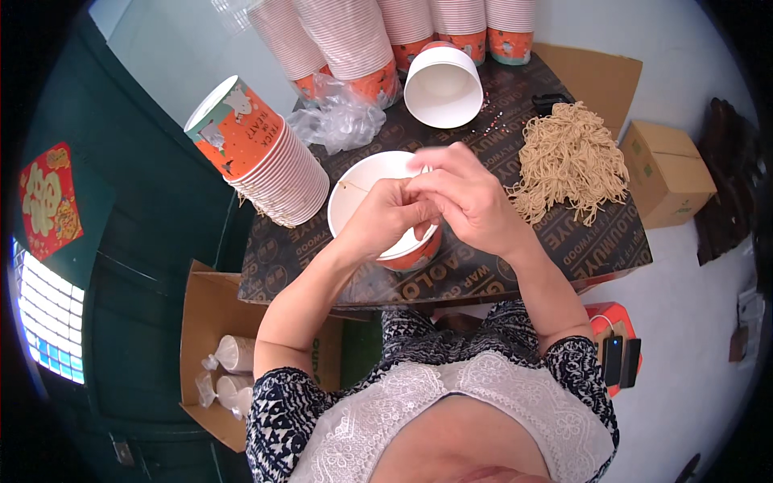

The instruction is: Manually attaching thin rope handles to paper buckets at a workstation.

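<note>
Dark printed board [515,266] fills the middle of the frame as a worktop, with a pale floor to the right and a dark green wall down the left. Both hands meet at centre over a white paper cup [362,189] with an orange base, which stands on the board. The left hand [386,219] is curled, fingers pressed together over the cup's near rim; the right hand [467,197] lies just beside it, fingertips pinched toward the left ones. A thin tan string [354,186] runs across the cup's mouth toward the fingers, though I cannot tell which hand actually grips it. To the right lies a heap of tan strings [570,157], near the right wrist. An empty cup [443,86] rests on its side at upper centre, beside crumpled clear plastic [338,121]. A tilted cup stack [258,153] lies at upper left, and more stacks [386,36] line the top edge. A small carton [667,173] sits at right, and an open box [211,322] with wrapped cups at lower left.
</note>
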